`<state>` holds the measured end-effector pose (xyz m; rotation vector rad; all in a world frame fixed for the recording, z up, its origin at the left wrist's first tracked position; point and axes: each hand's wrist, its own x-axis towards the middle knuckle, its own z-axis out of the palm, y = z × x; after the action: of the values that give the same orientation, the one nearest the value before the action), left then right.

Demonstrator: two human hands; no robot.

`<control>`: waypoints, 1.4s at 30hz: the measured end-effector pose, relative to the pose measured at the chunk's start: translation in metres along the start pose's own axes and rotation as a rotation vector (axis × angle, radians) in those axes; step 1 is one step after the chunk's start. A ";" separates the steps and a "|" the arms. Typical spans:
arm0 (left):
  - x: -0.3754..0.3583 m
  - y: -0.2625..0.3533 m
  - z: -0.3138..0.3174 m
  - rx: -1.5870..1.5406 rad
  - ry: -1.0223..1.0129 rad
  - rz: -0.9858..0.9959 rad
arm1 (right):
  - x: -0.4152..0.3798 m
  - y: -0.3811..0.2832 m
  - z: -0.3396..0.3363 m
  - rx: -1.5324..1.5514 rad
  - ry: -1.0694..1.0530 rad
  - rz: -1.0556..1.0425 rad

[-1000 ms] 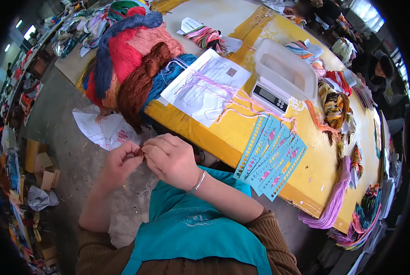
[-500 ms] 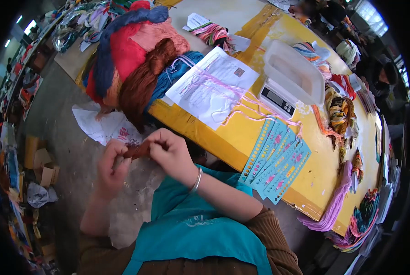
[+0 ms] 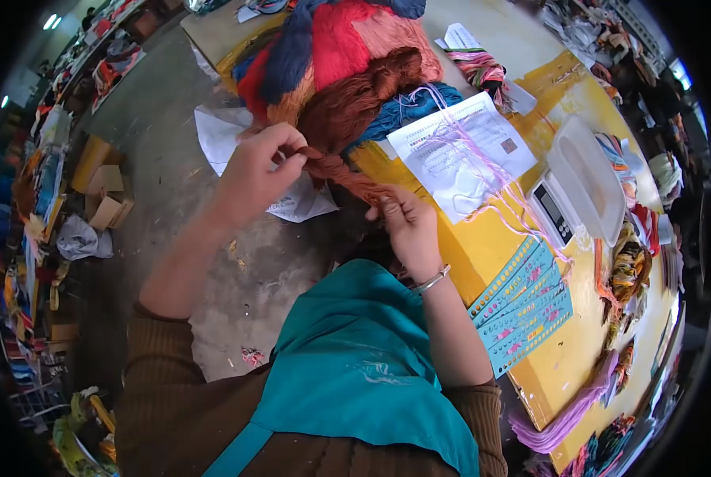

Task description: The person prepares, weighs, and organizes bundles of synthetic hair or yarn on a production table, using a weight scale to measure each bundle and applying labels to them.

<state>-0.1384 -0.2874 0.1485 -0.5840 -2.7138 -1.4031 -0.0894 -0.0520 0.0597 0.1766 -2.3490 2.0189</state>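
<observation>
A short twisted length of reddish-brown thread (image 3: 342,174) stretches between my two hands, over the table's front corner. My left hand (image 3: 264,171) pinches its upper left end, with thumb and fingers curled. At the lower right end, my right hand (image 3: 407,226) is closed around the thread, a bracelet at the wrist. Just behind it lies a large dark brown hank (image 3: 343,103) at the edge of the table, among red (image 3: 339,44), navy and salmon hanks. A blue hank (image 3: 407,111) shows beneath the brown one.
On the yellow table (image 3: 483,246) lie a printed sheet (image 3: 427,151) with pink threads, a scale (image 3: 553,211) with a clear plastic tray (image 3: 586,179), and fanned blue punched cards (image 3: 522,310). A purple hank (image 3: 566,405) hangs over the near edge. Cardboard boxes (image 3: 105,195) stand on the floor.
My hands have moved apart, drawing the brown thread out into a longer twisted piece between them. The head view has shifted, so the table appears further right.
</observation>
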 end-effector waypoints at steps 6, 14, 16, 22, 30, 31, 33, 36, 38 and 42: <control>0.014 -0.014 -0.033 -0.851 0.117 -0.097 | 0.001 0.020 -0.017 0.848 0.261 0.406; 0.005 0.028 -0.059 0.082 0.346 0.307 | -0.013 0.006 -0.049 -0.442 0.086 -0.144; -0.007 0.048 -0.059 0.353 0.358 0.392 | -0.016 0.014 -0.082 -0.684 0.261 -0.294; -0.016 0.032 -0.060 0.170 0.034 0.118 | -0.052 0.066 -0.229 -1.223 0.633 0.187; -0.010 0.043 -0.028 0.288 0.038 0.172 | -0.065 0.069 -0.272 -1.385 0.553 0.220; -0.009 0.046 -0.025 0.341 0.060 0.227 | -0.065 0.072 -0.277 -1.420 0.529 0.213; -0.004 0.038 -0.026 0.319 0.050 0.281 | -0.062 0.065 -0.276 -1.489 0.485 0.168; 0.002 0.026 -0.023 0.089 0.030 0.179 | -0.060 0.061 -0.271 -1.497 0.416 0.219; 0.005 0.024 -0.019 -0.035 0.029 0.099 | -0.059 0.064 -0.274 -1.559 0.394 0.231; 0.013 0.017 -0.018 -0.202 -0.073 -0.046 | -0.057 0.056 -0.270 -1.644 0.348 0.237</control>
<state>-0.1468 -0.2891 0.1753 -0.5966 -2.6747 -1.7144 -0.0508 0.2259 0.0403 -0.4603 -2.8821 -0.3223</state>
